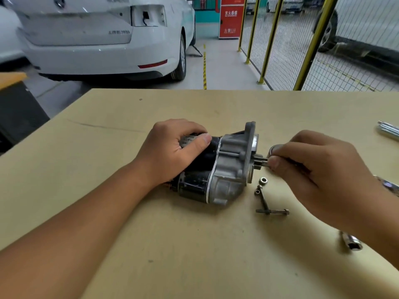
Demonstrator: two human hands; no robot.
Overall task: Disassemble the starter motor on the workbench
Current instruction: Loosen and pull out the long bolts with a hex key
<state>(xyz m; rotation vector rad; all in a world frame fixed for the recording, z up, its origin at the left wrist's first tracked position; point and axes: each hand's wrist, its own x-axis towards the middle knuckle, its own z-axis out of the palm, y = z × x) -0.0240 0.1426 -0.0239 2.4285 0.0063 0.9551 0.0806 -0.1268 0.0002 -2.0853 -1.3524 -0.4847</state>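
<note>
Two loose bolts [272, 211] lie beside starter motor [216, 167]; left hand [172, 152] grips body, right hand [313, 167] pinches pinion [260, 162]. Risk: sweeping bolts off workbench [129, 234].

White car [97, 37] parked beyond the tabletop [151, 244], rear facing it. Red cabinet [230, 17] stands by a yellow-framed mesh fence [302, 50]. Yellow-black floor stripe [204, 67] runs between them.

Left hand [172, 152] covers the motor's [216, 169] rear end. Right fingers [278, 157] hide the pinion tip and whatever they pinch. Tool [388, 130] cut by the right edge; socket [352, 242] partly behind the forearm.
</note>
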